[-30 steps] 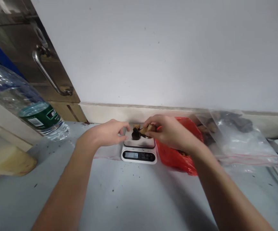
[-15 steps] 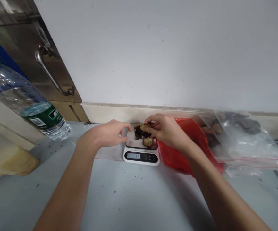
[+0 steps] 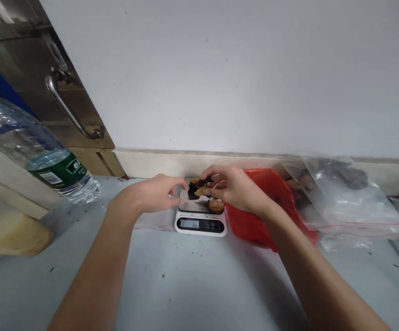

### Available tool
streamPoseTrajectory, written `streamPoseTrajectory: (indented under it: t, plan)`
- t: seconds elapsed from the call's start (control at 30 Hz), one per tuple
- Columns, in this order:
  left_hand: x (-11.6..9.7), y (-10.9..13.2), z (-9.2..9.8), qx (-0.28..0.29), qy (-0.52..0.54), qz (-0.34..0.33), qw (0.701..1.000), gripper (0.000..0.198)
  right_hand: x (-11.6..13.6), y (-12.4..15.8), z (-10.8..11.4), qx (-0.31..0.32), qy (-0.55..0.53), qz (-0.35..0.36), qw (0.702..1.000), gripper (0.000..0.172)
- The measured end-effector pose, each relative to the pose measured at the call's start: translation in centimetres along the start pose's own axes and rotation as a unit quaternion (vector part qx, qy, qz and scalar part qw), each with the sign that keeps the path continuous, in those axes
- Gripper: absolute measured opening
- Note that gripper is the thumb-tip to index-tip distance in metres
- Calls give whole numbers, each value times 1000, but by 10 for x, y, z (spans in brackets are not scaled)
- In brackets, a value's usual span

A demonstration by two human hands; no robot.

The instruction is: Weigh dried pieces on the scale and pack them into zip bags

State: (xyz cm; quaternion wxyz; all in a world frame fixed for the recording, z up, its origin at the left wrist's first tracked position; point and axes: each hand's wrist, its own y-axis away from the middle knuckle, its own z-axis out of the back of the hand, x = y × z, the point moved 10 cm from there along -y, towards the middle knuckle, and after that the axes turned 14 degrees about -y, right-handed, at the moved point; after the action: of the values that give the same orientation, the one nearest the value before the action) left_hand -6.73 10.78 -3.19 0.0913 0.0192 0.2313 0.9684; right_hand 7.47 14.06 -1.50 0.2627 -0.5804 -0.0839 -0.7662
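Note:
A small white digital scale [image 3: 201, 225] stands on the grey-blue table near the wall, its display showing what looks like 6.6. On its plate lie dark and brown dried pieces [image 3: 193, 191] and a rounded, wrinkled brown lump [image 3: 216, 206] at the right. My right hand [image 3: 240, 191] reaches over the plate, thumb and fingers pinching a thin dried slice [image 3: 201, 190], dark with a tan edge. At the plate's left edge my left hand [image 3: 154, 193] holds nothing, its thumb and fingers curved and apart. The right hand hides part of the plate.
A red plastic bag [image 3: 254, 230] lies right of the scale. Beyond it are clear zip bags [image 3: 351, 207] with dark dried pieces. A water bottle [image 3: 59, 170] and a plastic tub [image 3: 16, 230] are at the left. The wall [image 3: 199, 82] rises close behind.
The pinched slice has turned and moved slightly left over the plate with my right hand. The brown lump now shows a different, rounder side. My left hand stays about where it was.

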Motion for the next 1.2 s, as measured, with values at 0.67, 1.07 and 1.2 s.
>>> streamPoseTrajectory:
  t: [0.67, 1.07, 1.2]
  plan:
    - [18, 5, -1, 16, 26, 32, 999, 47, 9, 14, 10, 33, 218, -89, 971, 22]
    - [14, 7, -1, 26, 3, 32, 999, 47, -2, 22, -20, 141, 267, -133, 944, 8]
    - [14, 9, 1, 27, 3, 38, 999, 48, 12, 18, -3, 100, 211, -91, 968, 12]
